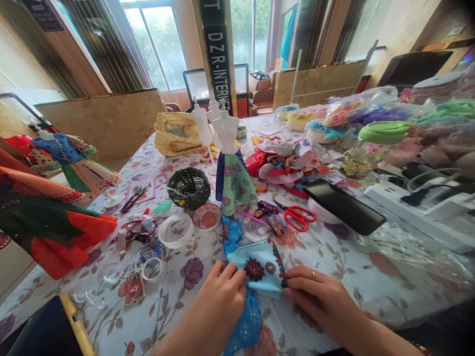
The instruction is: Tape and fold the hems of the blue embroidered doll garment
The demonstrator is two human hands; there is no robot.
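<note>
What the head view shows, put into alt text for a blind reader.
A person's left grip and right grip touch opposite sides of light-blue cloth patterned with dark flowers, over a flowered tablecloth. Beyond it are a black basket, red-handled scissors and a white dress form in a green floral skirt.

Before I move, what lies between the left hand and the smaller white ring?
The head view shows only floral tablecloth, with a printed purple rose, between the left hand and smaller white ring.
</note>
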